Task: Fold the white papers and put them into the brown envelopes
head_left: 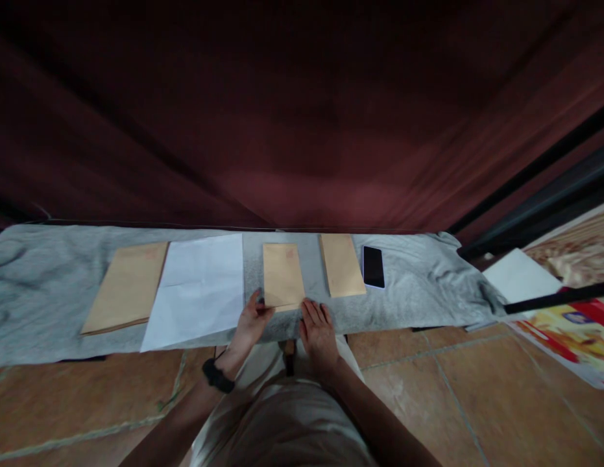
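A small brown paper envelope [283, 275] with faint red print near its top lies on a grey cloth in front of me. A narrow strip, like a flap, runs along its near edge. My left hand [252, 322], with a dark watch on the wrist, is closed with thumb and fingers at the envelope's near left corner. At the near right corner, my right hand [319, 329] lies palm down with its fingers stretched out, fingertips touching the edge. To the left is a large sheet of white paper [199, 285]; to the right, a stack of brown envelopes [343, 266].
Larger brown envelopes [129, 285] lie at far left, partly beside the white sheet. A dark-screened phone [374, 266] sits right of the small stack. The grey cloth [418, 285] covers a narrow bench before a dark red curtain [302, 143]. A red and yellow package [579, 331] is at right.
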`<control>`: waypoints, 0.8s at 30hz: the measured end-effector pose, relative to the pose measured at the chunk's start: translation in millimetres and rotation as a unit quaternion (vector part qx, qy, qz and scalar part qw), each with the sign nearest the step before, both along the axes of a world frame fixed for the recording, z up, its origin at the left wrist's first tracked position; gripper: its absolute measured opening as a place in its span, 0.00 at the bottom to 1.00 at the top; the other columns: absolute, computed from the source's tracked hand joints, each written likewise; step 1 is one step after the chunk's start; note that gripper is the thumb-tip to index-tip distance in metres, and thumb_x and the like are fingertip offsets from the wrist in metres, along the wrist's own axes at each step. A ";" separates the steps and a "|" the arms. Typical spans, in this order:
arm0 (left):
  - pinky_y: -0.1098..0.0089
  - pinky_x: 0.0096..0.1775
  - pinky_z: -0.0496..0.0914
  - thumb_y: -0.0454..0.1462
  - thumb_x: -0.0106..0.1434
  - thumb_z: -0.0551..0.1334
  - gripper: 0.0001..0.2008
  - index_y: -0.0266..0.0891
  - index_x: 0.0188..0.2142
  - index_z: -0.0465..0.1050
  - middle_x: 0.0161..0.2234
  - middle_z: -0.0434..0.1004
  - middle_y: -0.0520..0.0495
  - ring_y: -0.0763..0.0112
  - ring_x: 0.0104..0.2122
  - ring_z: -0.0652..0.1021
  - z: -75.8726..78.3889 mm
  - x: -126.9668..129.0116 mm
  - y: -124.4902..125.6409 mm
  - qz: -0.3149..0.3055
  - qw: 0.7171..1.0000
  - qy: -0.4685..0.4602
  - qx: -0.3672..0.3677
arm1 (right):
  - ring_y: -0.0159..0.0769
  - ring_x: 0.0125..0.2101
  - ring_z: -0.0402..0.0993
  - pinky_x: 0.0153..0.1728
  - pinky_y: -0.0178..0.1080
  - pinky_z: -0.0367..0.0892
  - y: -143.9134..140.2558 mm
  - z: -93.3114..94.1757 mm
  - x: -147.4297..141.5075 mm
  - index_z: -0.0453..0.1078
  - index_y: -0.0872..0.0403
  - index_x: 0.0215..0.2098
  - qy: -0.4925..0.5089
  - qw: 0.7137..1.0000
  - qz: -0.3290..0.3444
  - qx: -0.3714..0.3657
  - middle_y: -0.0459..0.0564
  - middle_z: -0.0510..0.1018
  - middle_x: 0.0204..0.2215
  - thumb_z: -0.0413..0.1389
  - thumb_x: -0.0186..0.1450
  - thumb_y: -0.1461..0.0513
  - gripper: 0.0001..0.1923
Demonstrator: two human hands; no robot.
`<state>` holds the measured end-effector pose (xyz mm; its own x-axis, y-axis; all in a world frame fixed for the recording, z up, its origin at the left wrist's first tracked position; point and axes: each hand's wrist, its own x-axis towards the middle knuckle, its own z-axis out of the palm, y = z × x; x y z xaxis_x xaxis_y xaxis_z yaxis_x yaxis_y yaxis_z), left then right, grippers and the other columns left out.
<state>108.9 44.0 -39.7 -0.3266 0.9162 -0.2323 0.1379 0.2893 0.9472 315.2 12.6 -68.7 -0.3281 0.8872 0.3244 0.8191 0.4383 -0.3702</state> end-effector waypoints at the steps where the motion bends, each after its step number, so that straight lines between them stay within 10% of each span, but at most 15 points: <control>1: 0.63 0.35 0.73 0.43 0.46 0.71 0.32 0.39 0.52 0.73 0.27 0.79 0.54 0.63 0.29 0.79 2.5 0.6 1.2 -0.002 1.000 -0.028 0.002 | 0.44 0.65 0.65 0.69 0.52 0.51 0.2 0.8 -0.8 0.63 0.58 0.68 0.003 1.000 -0.001 -0.002 0.56 0.71 0.65 0.50 0.74 0.65 0.24; 6: 0.62 0.37 0.74 0.46 0.45 0.72 0.22 0.39 0.39 0.77 0.32 0.82 0.47 0.59 0.35 0.80 14.3 7.6 -0.3 -0.016 0.994 -0.106 0.021 | 0.45 0.64 0.66 0.67 0.51 0.56 4.2 8.3 -5.9 0.63 0.58 0.68 0.009 1.000 -0.007 0.005 0.57 0.72 0.64 0.50 0.74 0.65 0.24; 16: 0.67 0.36 0.71 0.48 0.50 0.73 0.25 0.40 0.45 0.76 0.31 0.80 0.50 0.65 0.33 0.79 50.8 34.5 -11.7 -0.054 0.988 -0.140 0.031 | 0.41 0.43 0.78 0.43 0.39 0.74 25.4 37.5 -18.3 0.71 0.49 0.61 -0.007 1.000 -0.028 0.000 0.55 0.80 0.46 0.51 0.74 0.67 0.20; 20: 0.66 0.39 0.74 0.54 0.55 0.71 0.31 0.40 0.53 0.74 0.39 0.82 0.44 0.62 0.41 0.81 57.3 35.9 -15.3 -0.072 0.984 -0.160 0.021 | 0.38 0.39 0.78 0.41 0.37 0.74 37.9 47.3 -8.9 0.75 0.50 0.53 0.164 0.984 -0.059 -0.021 0.54 0.80 0.43 0.47 0.75 0.64 0.17; 24: 0.62 0.40 0.76 0.59 0.52 0.70 0.35 0.37 0.50 0.75 0.41 0.83 0.40 0.58 0.42 0.82 48.8 38.3 -15.9 -0.072 0.982 -0.173 -0.028 | 0.36 0.31 0.76 0.34 0.37 0.75 49.1 54.2 -4.4 0.75 0.51 0.36 0.415 0.895 -0.123 -0.104 0.49 0.79 0.34 0.52 0.72 0.55 0.13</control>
<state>147.2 28.1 9.1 -0.0878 0.9299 -0.3571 -0.1457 0.3427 0.9281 310.8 61.7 -14.5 0.1641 0.9689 0.1851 0.2866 0.1328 -0.9488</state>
